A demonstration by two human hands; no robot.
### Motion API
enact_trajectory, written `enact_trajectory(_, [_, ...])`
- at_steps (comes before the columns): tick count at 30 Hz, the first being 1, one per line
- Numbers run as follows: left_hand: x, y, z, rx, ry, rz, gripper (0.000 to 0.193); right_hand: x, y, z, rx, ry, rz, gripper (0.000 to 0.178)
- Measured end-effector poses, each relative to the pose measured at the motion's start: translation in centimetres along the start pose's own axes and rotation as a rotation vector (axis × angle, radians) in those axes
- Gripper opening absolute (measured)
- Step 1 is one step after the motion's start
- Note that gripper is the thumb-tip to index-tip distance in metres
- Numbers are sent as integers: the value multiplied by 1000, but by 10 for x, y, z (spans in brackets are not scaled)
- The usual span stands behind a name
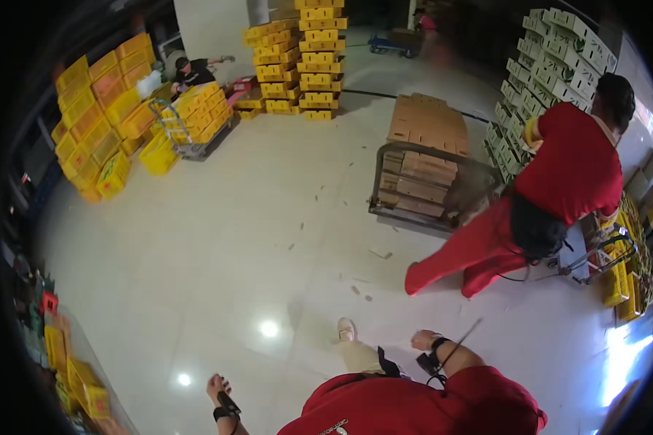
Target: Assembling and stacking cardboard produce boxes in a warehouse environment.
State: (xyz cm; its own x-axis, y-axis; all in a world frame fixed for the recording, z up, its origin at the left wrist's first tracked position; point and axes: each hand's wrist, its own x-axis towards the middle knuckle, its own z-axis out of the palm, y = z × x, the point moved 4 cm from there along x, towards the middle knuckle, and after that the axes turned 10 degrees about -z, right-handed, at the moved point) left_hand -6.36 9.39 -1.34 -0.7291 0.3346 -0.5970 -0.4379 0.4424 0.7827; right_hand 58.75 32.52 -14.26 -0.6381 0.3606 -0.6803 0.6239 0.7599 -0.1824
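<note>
Smooth, glossy pale floor (218, 246) here, catching round lamp reflections, with columns of slotted yellow plastic crates (320, 67) at its far edge. Left hand (217, 386) hangs low, fingers loosely curled and parted; nearest on that side, well apart, boxy yellow plastic crates (87, 388) at the floor's left edge. And the right hand (423, 339), wrist strapped in black: open or closed, can't tell! Thin, flat brown scraps (355, 290) lie ahead and left of it; farther out, layered brown cardboard (428, 119) rises behind the near edge of a metal-railed trolley (403, 146).
</note>
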Motion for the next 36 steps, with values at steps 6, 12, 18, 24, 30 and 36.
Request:
enact_trajectory(6, [88, 61, 193, -72, -323, -318, 25, 49, 83, -134, 218, 159, 159, 27])
enact_trajectory(12, [103, 58, 266, 488, -403, -351, 45, 130, 128, -425, 694, 674, 30, 35])
enact_trajectory(18, [209, 113, 336, 600, -248, -493, 42, 206, 202, -656, 561, 933, -100, 37])
enact_trajectory(24, [351, 245, 486, 682, -373, -452, 41, 250, 376, -730, 878, 1143, 390, 37])
enact_trajectory(30, [418, 418, 699, 684, -415, -80, 39, 199, 549, -672, 884, 1231, 1192, 35])
enact_trajectory(36, [437, 469, 879, 822, -610, -64, 42, 183, 662, -547, 1052, 1088, 1630, 51])
